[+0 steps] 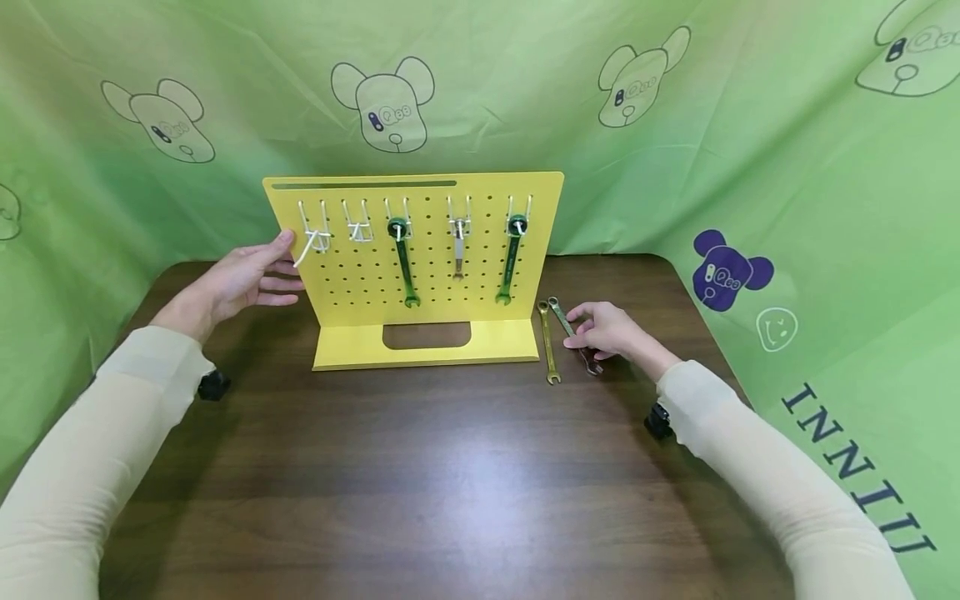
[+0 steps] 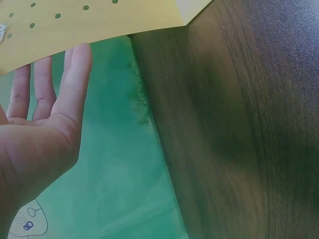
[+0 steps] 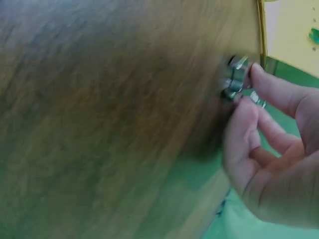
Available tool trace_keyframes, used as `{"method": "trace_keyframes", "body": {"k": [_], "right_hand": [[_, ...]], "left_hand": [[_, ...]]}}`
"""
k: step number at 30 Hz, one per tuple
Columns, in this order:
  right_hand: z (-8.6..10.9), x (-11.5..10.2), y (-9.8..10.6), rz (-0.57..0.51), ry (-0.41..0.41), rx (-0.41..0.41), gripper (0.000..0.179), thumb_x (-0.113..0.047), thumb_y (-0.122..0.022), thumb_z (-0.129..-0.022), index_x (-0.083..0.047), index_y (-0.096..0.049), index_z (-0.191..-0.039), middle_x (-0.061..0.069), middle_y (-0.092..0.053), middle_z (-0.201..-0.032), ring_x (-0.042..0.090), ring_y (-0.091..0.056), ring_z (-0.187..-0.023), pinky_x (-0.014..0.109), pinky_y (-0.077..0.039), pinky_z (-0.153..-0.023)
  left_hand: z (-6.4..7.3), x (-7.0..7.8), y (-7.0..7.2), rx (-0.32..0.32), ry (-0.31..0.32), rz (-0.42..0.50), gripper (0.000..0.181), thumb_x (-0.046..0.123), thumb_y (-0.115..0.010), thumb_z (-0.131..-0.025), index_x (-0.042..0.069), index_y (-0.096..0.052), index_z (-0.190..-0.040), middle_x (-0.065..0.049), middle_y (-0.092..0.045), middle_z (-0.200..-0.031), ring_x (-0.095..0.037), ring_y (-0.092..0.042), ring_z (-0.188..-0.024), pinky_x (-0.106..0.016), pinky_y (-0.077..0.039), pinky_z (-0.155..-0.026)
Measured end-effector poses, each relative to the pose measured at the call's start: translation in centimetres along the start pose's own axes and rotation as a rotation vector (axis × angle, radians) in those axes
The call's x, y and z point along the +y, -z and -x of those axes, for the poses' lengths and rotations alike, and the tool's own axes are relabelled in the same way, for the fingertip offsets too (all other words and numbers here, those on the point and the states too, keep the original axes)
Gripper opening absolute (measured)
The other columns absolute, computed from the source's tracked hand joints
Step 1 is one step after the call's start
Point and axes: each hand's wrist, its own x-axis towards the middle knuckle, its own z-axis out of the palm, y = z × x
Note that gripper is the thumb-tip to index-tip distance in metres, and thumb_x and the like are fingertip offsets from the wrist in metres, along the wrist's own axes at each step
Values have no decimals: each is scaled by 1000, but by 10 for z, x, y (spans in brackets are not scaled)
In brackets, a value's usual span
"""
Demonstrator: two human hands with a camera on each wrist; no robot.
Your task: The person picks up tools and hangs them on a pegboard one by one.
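"So, what has the right hand (image 1: pixel 606 330) got?"

"A slim silver-coloured metal wrench (image 1: pixel 562 316) — pinched between the thumb and fingertips. Its ring end points away, toward the green cloth backdrop (image 1: pixel 510 83); its forked end is nearer the camera. It's at the brown wood-grain table (image 1: pixel 450 467), to the right of the yellow perforated pegboard stand (image 1: pixel 337 321). Whether it touches the tabletop, I can't tell; the right wrist view is blurred."

"And beside it?"

"A gold-coloured metal wrench (image 1: pixel 548 342) lies flat on the table, between the stand's right end and the silver one."

"What about the left hand (image 1: pixel 243 279)?"

"That one is at the stand's left edge, fingers stretched out nearly straight, thumb higher up. From the left wrist, some fingertips are hidden behind the yellow edge."

"Anything hanging up?"

"Yes, on a row of white wire hooks (image 1: pixel 317 241). There's a dark green ring-ended wrench (image 1: pixel 406 267) near the middle, then a shorter silver-coloured wrench (image 1: pixel 459 250), then a second green wrench (image 1: pixel 510 267) toward the right — both green ones with their ring ends up."
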Motion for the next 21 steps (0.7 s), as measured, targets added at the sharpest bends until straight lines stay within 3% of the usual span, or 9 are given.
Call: {"method": "trace_keyframes", "body": {"k": [4,7,13,21], "right_hand": [[1,-6,0,75,-1,36,51,-14,-80,-89,1,-57,-132,12,-72,-101,18,-66,-80,33,-63,-61],[1,-8,1,20,-32,27,51,-11,-78,-89,3,-56,-133,11,-73,-101,20,-66,-83,35,-64,-63],[-2,-6,4,-97,-94,-35,43,-7,-75,-88,5,-58,-126,4,-65,-82,15,-60,-75,31,-63,-61],[-4,-2,7,-110,-108,-67,32,-5,-72,-87,5,-59,-115,1,-57,-75,10,-55,-67,23,-59,-56]], "left_hand": [[0,0,1,4,2,-3,66,64,-57,-93,7,-56,-127,-10,-58,-121,-21,-69,-102,-40,-60,-93],[-1,0,1,4,3,-6,65,65,-57,-92,8,-57,-125,-10,-58,-121,-21,-69,-102,-40,-61,-92],[-1,-1,1,10,11,5,62,64,-58,-92,10,-59,-121,-9,-58,-120,-21,-69,-100,-39,-61,-90],[0,0,0,5,6,4,58,63,-57,-93,11,-60,-119,-8,-58,-119,-21,-69,-101,-39,-61,-90]]}}
